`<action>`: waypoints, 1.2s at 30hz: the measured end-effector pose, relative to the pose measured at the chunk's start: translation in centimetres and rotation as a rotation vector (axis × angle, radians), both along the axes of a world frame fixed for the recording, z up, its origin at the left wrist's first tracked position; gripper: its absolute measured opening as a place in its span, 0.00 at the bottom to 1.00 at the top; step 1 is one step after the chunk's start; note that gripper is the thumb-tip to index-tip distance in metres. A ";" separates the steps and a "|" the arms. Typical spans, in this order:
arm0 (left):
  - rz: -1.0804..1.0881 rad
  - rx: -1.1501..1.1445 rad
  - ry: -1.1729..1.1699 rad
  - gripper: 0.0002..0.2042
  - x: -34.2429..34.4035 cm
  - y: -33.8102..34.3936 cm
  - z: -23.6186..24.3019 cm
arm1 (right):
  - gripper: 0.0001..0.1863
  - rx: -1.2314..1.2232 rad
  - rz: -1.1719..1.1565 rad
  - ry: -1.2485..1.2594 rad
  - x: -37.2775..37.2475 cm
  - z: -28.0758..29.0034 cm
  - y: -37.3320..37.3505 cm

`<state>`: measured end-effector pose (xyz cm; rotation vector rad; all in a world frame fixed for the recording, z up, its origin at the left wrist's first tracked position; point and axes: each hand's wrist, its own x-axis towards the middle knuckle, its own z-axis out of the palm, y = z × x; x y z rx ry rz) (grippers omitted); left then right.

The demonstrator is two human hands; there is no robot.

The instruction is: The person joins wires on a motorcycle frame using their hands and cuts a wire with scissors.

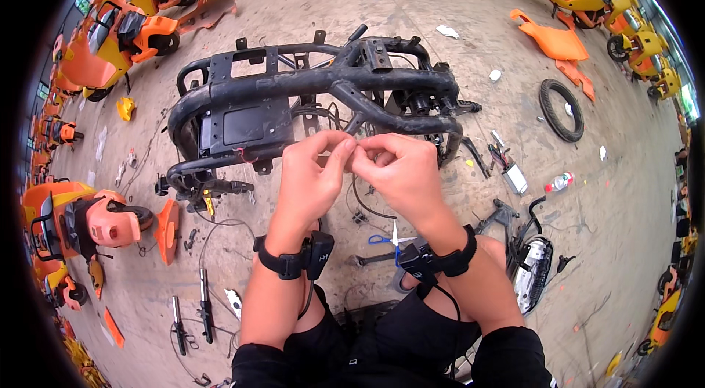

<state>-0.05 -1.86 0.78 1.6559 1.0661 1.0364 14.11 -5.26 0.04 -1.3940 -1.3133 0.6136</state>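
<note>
My left hand (314,170) and my right hand (400,171) meet in front of me, thumbs and forefingers pinched together tip to tip. Whatever lies between the fingertips is too small or hidden to name. Just beyond them a black tubular scooter frame (279,87) lies on the concrete floor, with a dark flat box (246,128) set in its left part. Thin black cables (330,115) run through the middle of the frame, behind my fingers. Another dark cable (358,197) hangs or lies just below my hands.
Blue-handled scissors (395,241) lie near my right foot. Two shock absorbers (205,303) rest at lower left. To the right are a tyre (562,110), a plastic bottle (559,182), a silver box with wires (514,178) and an orange panel (554,42). Rows of scooters (110,42) line both sides.
</note>
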 end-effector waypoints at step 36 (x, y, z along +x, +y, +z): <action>0.061 0.545 0.055 0.05 -0.7 0.8 -0.1 | 0.10 -0.188 0.405 0.802 0.7 -1.0 0.6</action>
